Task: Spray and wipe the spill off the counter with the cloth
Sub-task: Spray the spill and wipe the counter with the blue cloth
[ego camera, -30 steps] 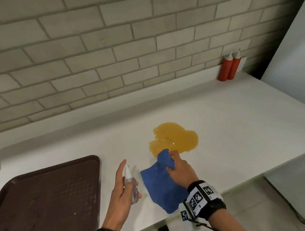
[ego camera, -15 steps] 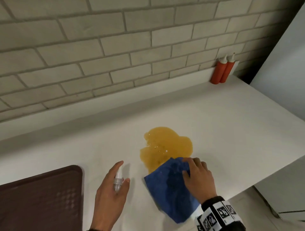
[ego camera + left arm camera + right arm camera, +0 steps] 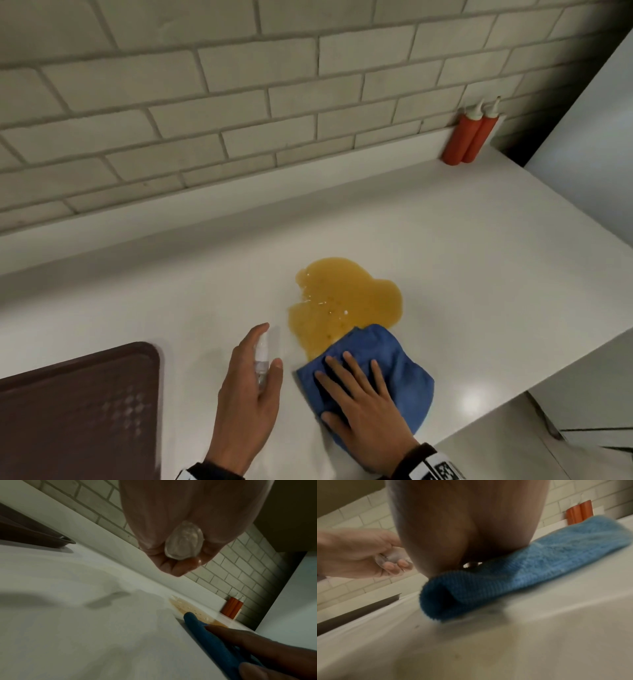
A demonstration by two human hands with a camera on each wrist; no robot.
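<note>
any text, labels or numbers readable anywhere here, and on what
No readable words or numbers.
Wristband on the right hand: black-and-white coded squares, no letters.
Red bottles: no label shows.
Spray bottle in the left hand: clear, no print shows.

brown tray [image 3: 78,411], two red squeeze bottles [image 3: 471,137]

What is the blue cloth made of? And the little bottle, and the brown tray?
Cloth: looks like soft microfibre or terry, since its surface is fuzzy and ribbed.
Bottle: probably clear plastic, see-through with a whitish top, though glass can't be ruled out.
Tray: seems to be hard brown plastic, matte, with a bumpy grid pattern that catches the light.
</note>
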